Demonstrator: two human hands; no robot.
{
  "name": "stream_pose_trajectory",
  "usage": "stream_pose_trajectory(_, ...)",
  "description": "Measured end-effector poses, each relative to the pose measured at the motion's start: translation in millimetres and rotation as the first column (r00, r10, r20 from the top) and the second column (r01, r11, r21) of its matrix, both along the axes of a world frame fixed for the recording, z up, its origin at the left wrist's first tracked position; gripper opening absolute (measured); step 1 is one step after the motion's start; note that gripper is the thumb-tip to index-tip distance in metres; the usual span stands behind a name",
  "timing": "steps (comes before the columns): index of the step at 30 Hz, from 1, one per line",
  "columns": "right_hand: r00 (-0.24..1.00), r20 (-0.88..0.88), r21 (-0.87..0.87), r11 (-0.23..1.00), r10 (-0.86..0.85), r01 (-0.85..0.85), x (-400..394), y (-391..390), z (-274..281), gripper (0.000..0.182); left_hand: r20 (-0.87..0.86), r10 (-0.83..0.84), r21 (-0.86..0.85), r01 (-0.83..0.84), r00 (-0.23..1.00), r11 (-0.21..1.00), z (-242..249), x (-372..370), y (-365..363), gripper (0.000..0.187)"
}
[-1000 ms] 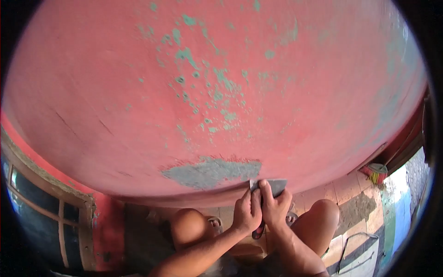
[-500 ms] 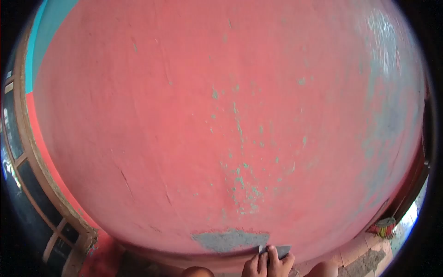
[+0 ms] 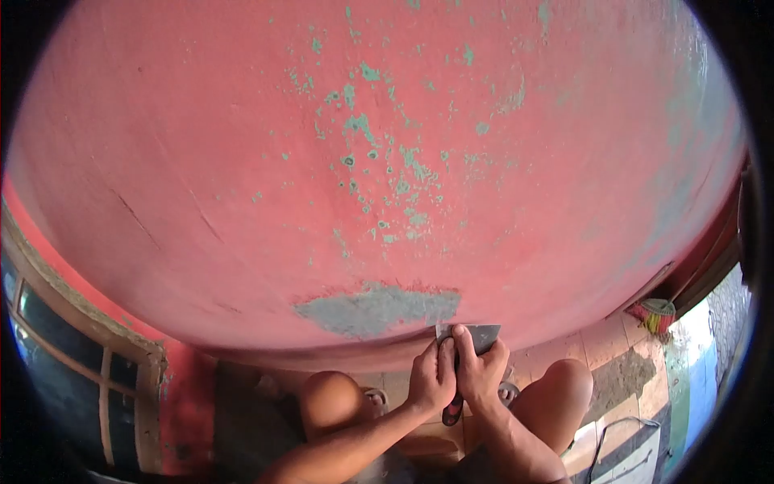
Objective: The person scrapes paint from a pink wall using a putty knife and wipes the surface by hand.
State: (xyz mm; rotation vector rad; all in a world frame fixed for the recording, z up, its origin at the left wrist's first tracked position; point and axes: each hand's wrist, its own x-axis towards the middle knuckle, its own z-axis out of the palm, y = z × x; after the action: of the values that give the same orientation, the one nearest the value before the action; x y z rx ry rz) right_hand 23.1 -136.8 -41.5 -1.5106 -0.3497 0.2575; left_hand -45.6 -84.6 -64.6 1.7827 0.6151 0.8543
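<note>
Low at the pink wall point(image 3: 258, 185), a broad-bladed scraper point(image 3: 484, 332) with a dark handle is held in both hands. Its blade edge is up by the lower right end of a bare grey patch point(image 3: 367, 310), where paint is gone. My right hand point(image 3: 482, 371) is closed around the scraper, thumb pressed on the blade face. Beside it, my left hand point(image 3: 434, 377) grips the same tool at the left, fingers bent against the handle. The handle's end sticks out below, between my wrists.
Green flecks point(image 3: 403, 173) show through chipped paint above the patch. My bent knees point(image 3: 568, 395) flank my arms over a tiled floor point(image 3: 613, 339). A broom with red and yellow bristles point(image 3: 657, 315) rests at the right. A framed window point(image 3: 72, 339) stands lower left.
My view has tilted down, so the hands, patch and scraper sit higher in the picture and my forearms and knees show. The scraper stays by the patch's lower right end.
</note>
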Motion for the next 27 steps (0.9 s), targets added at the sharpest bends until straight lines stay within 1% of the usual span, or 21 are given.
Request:
stream_pose_trajectory(1, 1.000, 0.025, -0.002, 1.000, 0.000, 0.000, 0, -1, 6, 0.032, 0.021, -0.004, 0.022, 0.004, 1.000, 1.000, 1, -1, -1, 0.031)
stream_pose_trajectory(3, 0.999, 0.033, -0.026, 1.000, 0.002, -0.001, -1, -3, 8, 0.033, -0.036, -0.009, -0.013, 0.009, 0.999, 1.000, -4, -4, -3, 0.029)
stream_pose_trajectory(4, 1.000, 0.009, -0.040, 0.999, -0.013, 0.013, -3, -5, 7, 0.033, -0.057, -0.013, -0.029, 0.011, 0.998, 1.000, -4, -4, -3, 0.028)
stream_pose_trajectory(6, 0.999, -0.024, -0.055, 0.998, -0.035, 0.033, -5, -2, 4, 0.033, -0.033, -0.018, -0.031, 0.017, 0.999, 0.999, 2, -4, -2, 0.027)
stream_pose_trajectory(7, 0.998, 0.009, 0.029, 0.998, -0.063, 0.063, -5, 2, 5, 0.033, -0.014, -0.020, -0.023, 0.020, 1.000, 1.000, 4, -2, 0, 0.027)
stream_pose_trajectory(10, 0.999, 0.042, -0.047, 0.999, 0.019, -0.017, 0, -6, 21, 0.028, -0.029, -0.043, 0.078, 0.045, 0.999, 0.996, 8, -5, 3, 0.028)
stream_pose_trajectory(11, 0.997, -0.050, -0.010, 0.998, 0.065, -0.065, 1, -7, 19, 0.028, -0.045, -0.024, 0.004, 0.024, 0.999, 1.000, 2, -3, 1, 0.028)
stream_pose_trajectory(14, 1.000, -0.018, -0.057, 0.998, -0.014, 0.013, -4, -3, -3, 0.028, -0.009, -0.017, -0.014, 0.017, 1.000, 1.000, -6, -2, -1, 0.029)
stream_pose_trajectory(15, 1.000, -0.025, -0.016, 1.000, -0.016, 0.015, -3, -1, -2, 0.028, -0.002, -0.012, -0.033, 0.012, 1.000, 0.999, 2, -1, -2, 0.030)
stream_pose_trajectory(18, 1.000, -0.007, -0.042, 0.999, -0.005, 0.005, 0, -4, 11, 0.028, -0.084, -0.041, 0.036, 0.045, 0.996, 0.998, 6, -5, 3, 0.032)
stream_pose_trajectory(19, 0.999, -0.031, -0.036, 0.999, 0.024, -0.025, -2, -7, 17, 0.027, -0.100, -0.040, 0.009, 0.041, 0.994, 0.999, 0, -10, -2, 0.031)
stream_pose_trajectory(20, 0.999, -0.040, -0.028, 1.000, -0.007, 0.006, -5, -7, 13, 0.028, -0.103, -0.037, -0.008, 0.037, 0.994, 0.999, -5, -9, -2, 0.030)
stream_pose_trajectory(22, 0.998, -0.034, 0.008, 0.999, -0.050, 0.050, -6, 1, 7, 0.031, -0.066, -0.026, -0.004, 0.026, 0.998, 1.000, 1, -4, 3, 0.029)
stream_pose_trajectory(23, 0.998, -0.004, 0.041, 0.997, -0.059, 0.059, -6, 2, 9, 0.032, -0.037, -0.030, 0.010, 0.030, 0.999, 0.999, 4, -3, 4, 0.029)
stream_pose_trajectory(24, 0.999, 0.014, 0.029, 0.999, -0.042, 0.042, -3, 3, 13, 0.031, -0.013, -0.040, 0.022, 0.040, 0.999, 0.999, 6, -2, 5, 0.028)
stream_pose_trajectory(26, 1.000, 0.019, -0.017, 1.000, -0.022, 0.022, 0, -2, 19, 0.030, -0.066, -0.041, 0.028, 0.043, 0.997, 0.999, 1, -5, 2, 0.026)
stream_pose_trajectory(27, 0.997, -0.063, -0.025, 0.999, 0.036, -0.038, -2, -7, 23, 0.030, -0.094, -0.035, 0.016, 0.037, 0.995, 0.999, 0, -9, -1, 0.026)
